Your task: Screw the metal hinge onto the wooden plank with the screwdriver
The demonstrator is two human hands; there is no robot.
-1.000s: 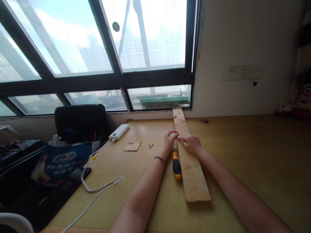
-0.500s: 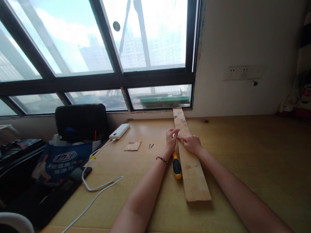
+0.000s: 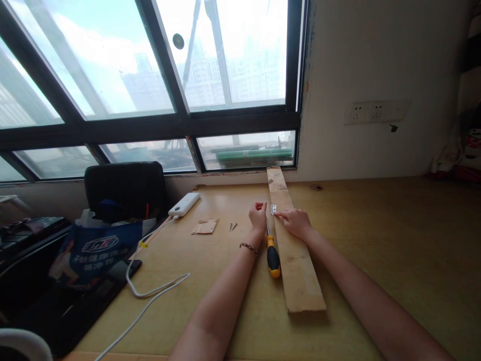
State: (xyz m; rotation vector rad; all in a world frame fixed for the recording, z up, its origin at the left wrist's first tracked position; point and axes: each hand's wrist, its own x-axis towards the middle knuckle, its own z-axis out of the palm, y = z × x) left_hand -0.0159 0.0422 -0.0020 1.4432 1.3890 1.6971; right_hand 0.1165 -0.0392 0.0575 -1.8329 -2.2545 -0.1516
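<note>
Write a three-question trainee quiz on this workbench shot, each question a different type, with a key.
1. True or false: the right hand rests on the wooden plank.
2. Multiple choice: the screwdriver lies (A) on top of the plank, (B) on the table beside the plank's left edge, (C) in the left hand.
3. Fill in: the small metal hinge sits on the plank, just beyond the right hand's ____.

Key: 1 true; 2 B; 3 fingertips.
</note>
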